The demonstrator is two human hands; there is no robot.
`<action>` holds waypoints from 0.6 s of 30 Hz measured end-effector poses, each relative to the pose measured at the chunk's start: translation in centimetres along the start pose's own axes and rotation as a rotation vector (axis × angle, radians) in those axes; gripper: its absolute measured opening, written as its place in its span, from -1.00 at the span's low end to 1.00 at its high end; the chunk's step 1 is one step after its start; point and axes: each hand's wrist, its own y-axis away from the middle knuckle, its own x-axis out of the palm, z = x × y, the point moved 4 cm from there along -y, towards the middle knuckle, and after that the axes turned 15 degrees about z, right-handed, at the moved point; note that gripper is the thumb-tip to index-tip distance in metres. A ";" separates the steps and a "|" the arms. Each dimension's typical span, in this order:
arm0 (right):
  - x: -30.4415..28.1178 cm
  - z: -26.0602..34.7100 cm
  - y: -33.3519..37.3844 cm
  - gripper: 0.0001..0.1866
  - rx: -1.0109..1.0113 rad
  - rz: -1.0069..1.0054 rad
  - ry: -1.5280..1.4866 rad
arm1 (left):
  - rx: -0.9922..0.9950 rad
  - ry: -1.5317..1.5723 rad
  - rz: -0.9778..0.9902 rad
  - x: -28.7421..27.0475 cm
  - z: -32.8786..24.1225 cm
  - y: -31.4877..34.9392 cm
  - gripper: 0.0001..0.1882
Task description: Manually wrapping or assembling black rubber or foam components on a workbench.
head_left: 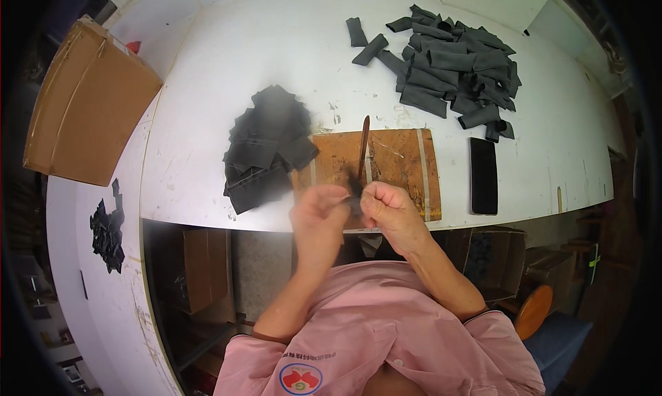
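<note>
In front of me, over the near edge of a worn wooden board [407, 168], my two hands are close together. My right hand [394, 213] is closed, fingertips pinching a small dark fabric piece [355, 187]. My left hand [321, 216] is smeared by motion beside that piece; whether its fingers grip it I cannot tell. A pointed reddish-brown stick [364, 144] rises from the board just beyond the hands. Left of the board lies a heap of flat dark fabric pieces [265, 151], some overlapping the board's edge.
Rolled dark grey fabric tubes [448, 61] are piled at the far right. A black phone [483, 175] rests right of the board. A cardboard box [93, 103] stands at the left, with black scraps [107, 237] on a side table. Open cartons [493, 258] sit under the tabletop.
</note>
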 end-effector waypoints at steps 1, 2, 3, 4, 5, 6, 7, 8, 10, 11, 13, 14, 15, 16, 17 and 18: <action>-0.1 0.1 0.1 -0.86 -0.002 0.000 0.004 | -0.141 0.213 0.098 0.3 0.2 -0.1 -0.86; -0.2 0.2 0.2 -0.86 -0.005 -0.018 -0.023 | -0.136 0.361 0.184 0.6 0.2 -0.2 -0.85; -0.2 0.3 0.4 -0.86 -0.008 -0.037 -0.050 | -0.135 0.363 0.188 0.5 -0.3 -0.1 -0.85; 0.5 1.1 0.9 -0.85 -0.011 -0.004 -0.140 | -0.201 0.528 0.309 1.1 -1.3 0.3 -0.83; 1.1 1.7 1.4 -0.85 -0.010 -0.008 -0.144 | -0.273 0.692 0.426 1.9 -2.4 1.1 -0.80; 2.2 2.6 1.8 -0.85 -0.072 0.117 -0.082 | -0.245 0.977 0.576 3.3 -3.9 2.3 -0.71; 4.0 3.9 2.4 -0.84 -0.134 0.254 -0.019 | -0.242 0.972 0.571 2.9 -4.4 2.9 -0.71; 4.9 5.5 2.8 -0.83 -0.194 0.316 0.229 | -0.177 0.966 0.807 3.0 -4.9 3.1 -0.62; 4.5 6.1 2.3 -0.83 -0.258 0.248 0.211 | -0.110 0.949 1.052 3.6 -5.7 3.4 -0.53; 4.2 6.5 2.0 -0.83 -0.321 0.182 0.193 | -0.049 0.655 0.847 3.6 -6.1 2.9 -0.55; 3.2 6.2 1.3 -0.85 -0.362 0.182 0.028 | 0.073 0.077 0.413 3.1 -7.1 2.6 -0.57; 3.1 6.9 1.3 -0.86 -0.406 0.152 0.169 | 0.162 -0.114 0.340 3.0 -7.1 2.8 -0.69; 3.1 7.5 1.4 -0.86 -0.448 0.121 0.310 | 0.163 -0.114 0.346 3.6 -6.6 2.8 -0.69; 3.4 8.2 1.4 -0.90 -0.490 0.067 0.412 | 0.265 -0.197 0.226 4.0 -6.7 2.8 -0.76; 3.9 8.6 1.3 -0.90 -0.499 0.072 0.415 | 0.366 -0.277 0.104 3.9 -6.9 2.9 -0.82; 4.3 9.3 1.4 -0.91 -0.537 0.003 0.603 | 0.441 -0.314 0.086 3.8 -7.0 2.6 -0.87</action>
